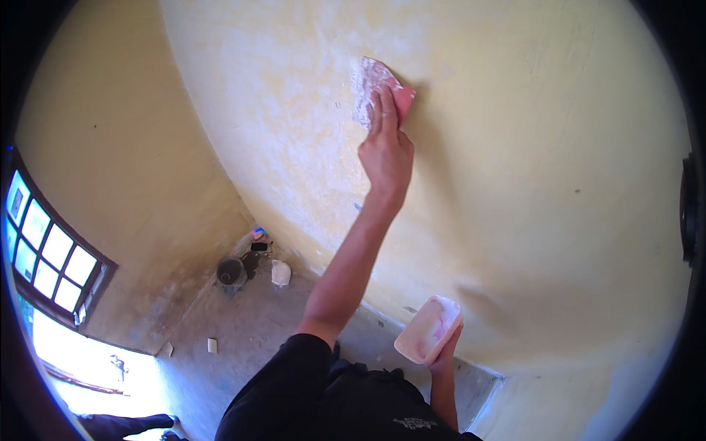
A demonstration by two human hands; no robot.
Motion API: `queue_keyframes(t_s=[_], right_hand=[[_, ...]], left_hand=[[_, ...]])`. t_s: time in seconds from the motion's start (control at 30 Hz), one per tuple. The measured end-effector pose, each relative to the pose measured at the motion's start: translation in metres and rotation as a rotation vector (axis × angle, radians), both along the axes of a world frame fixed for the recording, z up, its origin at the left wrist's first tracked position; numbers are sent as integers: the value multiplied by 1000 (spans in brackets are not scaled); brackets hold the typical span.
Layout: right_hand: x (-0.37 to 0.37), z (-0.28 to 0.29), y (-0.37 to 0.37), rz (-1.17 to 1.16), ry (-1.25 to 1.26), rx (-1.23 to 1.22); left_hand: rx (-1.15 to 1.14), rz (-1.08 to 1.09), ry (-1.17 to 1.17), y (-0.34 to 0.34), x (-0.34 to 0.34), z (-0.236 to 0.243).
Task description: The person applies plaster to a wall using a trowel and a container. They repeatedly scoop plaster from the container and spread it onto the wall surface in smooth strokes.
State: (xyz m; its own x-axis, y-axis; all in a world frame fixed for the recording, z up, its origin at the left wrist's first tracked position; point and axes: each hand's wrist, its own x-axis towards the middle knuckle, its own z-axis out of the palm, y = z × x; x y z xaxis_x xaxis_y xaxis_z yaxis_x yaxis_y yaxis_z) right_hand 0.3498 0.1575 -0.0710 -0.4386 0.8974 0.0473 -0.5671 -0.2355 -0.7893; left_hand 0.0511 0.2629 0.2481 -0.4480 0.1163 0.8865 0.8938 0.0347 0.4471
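High on the yellowish wall (529, 147), my left hand (387, 158) grips a red, flat putty scraper (405, 100), its blade coated with white paste and laid against the wall. Whitish smears (294, 95) spread over the wall to the left of the blade. Lower down on the right, my right hand (447, 351) holds up a shallow pale rectangular tub (419, 339) from its underside and side. White paste with pinkish patches lies inside the tub, which is tilted slightly. Part of the right hand is hidden behind it.
Near the corner on the grey floor (243, 323) stand a dark bucket (232, 271) and a white bag-like lump (281, 273). A small pale block (212, 345) lies closer. A dark-framed window (51, 250) is at left. At the lower left, a dark-clothed limb (125, 425) shows.
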Motion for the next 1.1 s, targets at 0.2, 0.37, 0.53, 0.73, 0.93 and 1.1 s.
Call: queue_keyframes(t_s=[0.2,0.37,0.53,0.73,0.93,1.1], right_hand=[[14,-1,12,145,230,-255],[17,-13,25,174,234,-296],[34,-17,22,171,267,-392],[68,-27,10,150,207,-402],[86,-23,8,175,52,-275],[84,-6,28,124,66,-393]], left_hand=[[-24,-109,78,-1,55,-76],[42,-319,-116,-47,41,-102],[26,72,-525,-66,-36,-25],[108,110,-80,-14,-30,-14],[44,-262,-25,-36,49,-80],[47,-204,-386,-67,11,-92]])
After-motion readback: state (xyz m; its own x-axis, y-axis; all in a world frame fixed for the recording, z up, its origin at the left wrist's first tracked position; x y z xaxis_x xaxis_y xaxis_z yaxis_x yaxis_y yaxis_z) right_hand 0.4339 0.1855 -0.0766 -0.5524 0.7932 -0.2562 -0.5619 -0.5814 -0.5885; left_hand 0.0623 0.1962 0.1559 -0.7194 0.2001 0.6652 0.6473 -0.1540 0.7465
